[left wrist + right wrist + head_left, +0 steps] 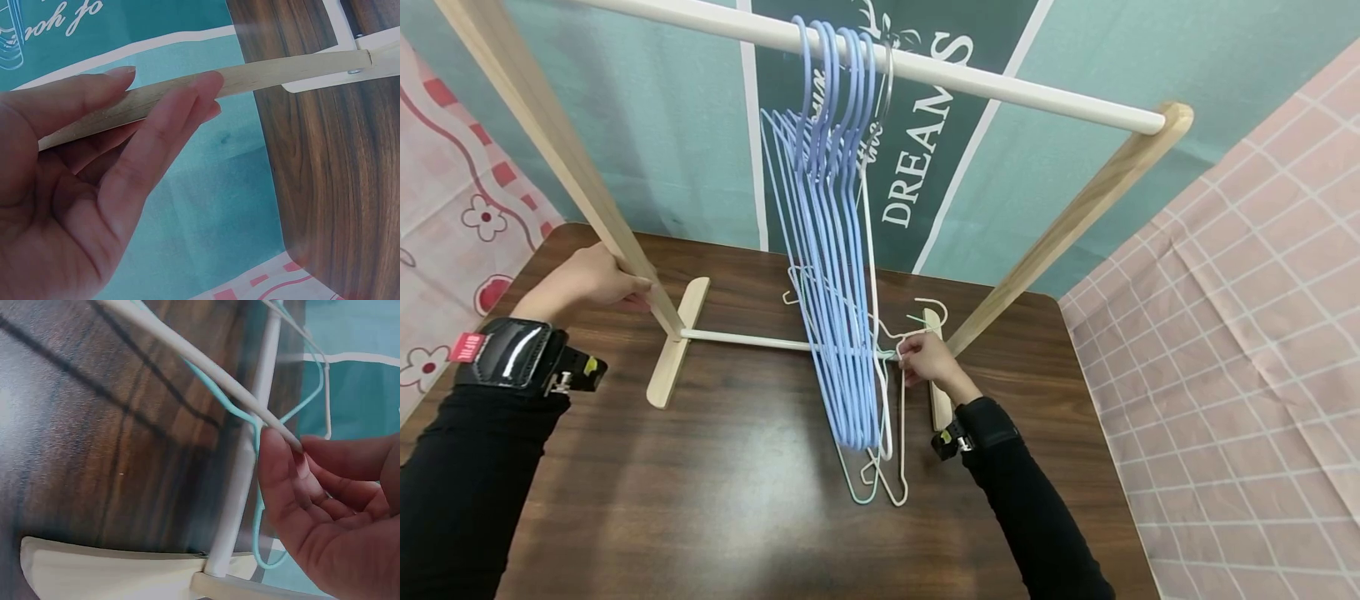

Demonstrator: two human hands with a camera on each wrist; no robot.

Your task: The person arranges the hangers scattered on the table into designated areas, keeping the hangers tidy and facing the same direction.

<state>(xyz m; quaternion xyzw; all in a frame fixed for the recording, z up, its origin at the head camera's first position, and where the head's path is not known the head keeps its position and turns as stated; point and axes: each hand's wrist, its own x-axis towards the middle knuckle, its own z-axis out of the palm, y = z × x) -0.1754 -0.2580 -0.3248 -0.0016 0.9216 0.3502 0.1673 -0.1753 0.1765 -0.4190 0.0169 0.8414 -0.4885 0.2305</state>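
Observation:
My left hand (pixel 591 282) grips the left wooden post (pixel 553 137) of a clothes rack low down; the left wrist view has the thumb and fingers on either side of this post (pixel 269 74). At the right end of the lower white bar (pixel 745 338), my right hand (pixel 932 360) pinches an off-white hanger (pixel 903 433). In the right wrist view, thumb and fingertips close on this hanger (pixel 194 359), which crosses over the bar (pixel 240 475). A mint-green hanger (pixel 215 394) lies across the bar beside the fingers. Blue hangers partly hide both loose hangers in the head view.
Several blue hangers (pixel 838 333) and a white hanger (pixel 869 229) hang from the top rail (pixel 1037 93). The rack's left foot (pixel 670 367) and right foot (pixel 942 408) stand on the brown table (pixel 715 500). Curtains surround the table at the back and sides.

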